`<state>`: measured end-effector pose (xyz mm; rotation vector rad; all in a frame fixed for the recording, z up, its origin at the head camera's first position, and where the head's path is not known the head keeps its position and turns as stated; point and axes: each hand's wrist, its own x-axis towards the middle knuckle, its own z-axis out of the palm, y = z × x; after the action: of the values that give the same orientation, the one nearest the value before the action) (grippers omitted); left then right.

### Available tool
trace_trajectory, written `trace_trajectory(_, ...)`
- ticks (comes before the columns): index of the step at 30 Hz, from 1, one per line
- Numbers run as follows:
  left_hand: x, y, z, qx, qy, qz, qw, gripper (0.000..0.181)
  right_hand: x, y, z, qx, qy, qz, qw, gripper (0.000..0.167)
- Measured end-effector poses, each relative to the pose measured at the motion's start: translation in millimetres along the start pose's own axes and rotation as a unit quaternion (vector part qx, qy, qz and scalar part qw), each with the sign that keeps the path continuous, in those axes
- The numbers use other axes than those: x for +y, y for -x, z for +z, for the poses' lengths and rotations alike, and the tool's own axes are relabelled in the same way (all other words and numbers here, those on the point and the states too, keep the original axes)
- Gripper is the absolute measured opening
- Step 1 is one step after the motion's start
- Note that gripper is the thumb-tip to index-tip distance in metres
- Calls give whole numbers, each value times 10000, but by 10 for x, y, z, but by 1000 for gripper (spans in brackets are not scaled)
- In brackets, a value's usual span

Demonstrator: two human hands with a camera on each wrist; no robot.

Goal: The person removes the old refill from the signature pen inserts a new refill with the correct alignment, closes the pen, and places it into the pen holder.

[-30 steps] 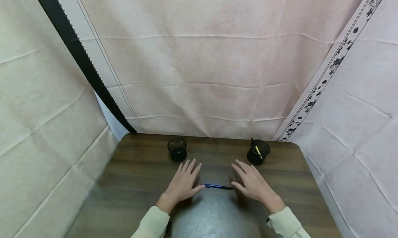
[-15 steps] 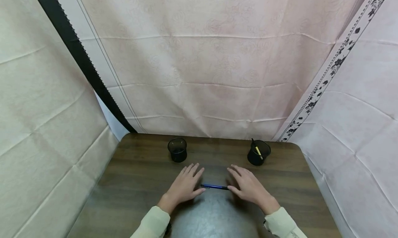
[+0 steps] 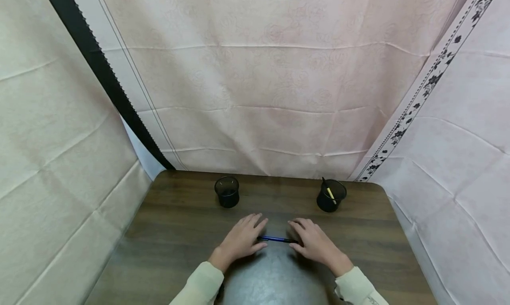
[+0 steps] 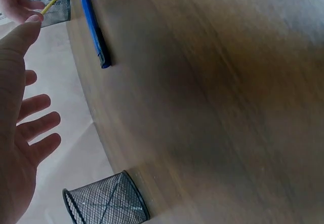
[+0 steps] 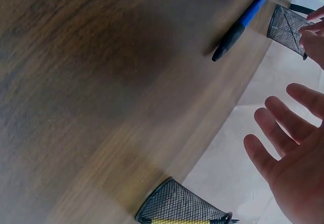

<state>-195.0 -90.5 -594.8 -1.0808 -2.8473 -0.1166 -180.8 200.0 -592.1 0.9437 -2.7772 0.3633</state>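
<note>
A blue pen (image 3: pixel 278 239) with a dark grip section lies crosswise on the wooden table between my two hands. My left hand (image 3: pixel 240 239), fingers loosely spread, hovers by the pen's left end. Across from it, my right hand (image 3: pixel 316 244) is at the dark end, its fingers also relaxed and apart. Both wrist views show a gap between each hand and the pen (image 4: pixel 94 29), so neither hand holds it. Behind the left hand stands a black mesh cup (image 3: pixel 228 202). A second mesh cup (image 3: pixel 325 203), beyond the right hand, holds a yellow stick-like item (image 3: pixel 330 193) and something dark.
The brown wooden table (image 3: pixel 167 234) has rounded far corners. Pale cloth (image 3: pixel 255 83) hangs behind it and along both sides. Both cups stand close to the far edge.
Both hands have drawn a little nearer to each other and back from the cups, closing in on the pen's ends. The cups have stayed put.
</note>
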Motion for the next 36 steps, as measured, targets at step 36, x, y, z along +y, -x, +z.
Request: trace_trajectory(36, 215, -169, 349, 482, -726, 620, 9943, 33, -73, -72, 285, -550, 35, -212, 9983, 30)
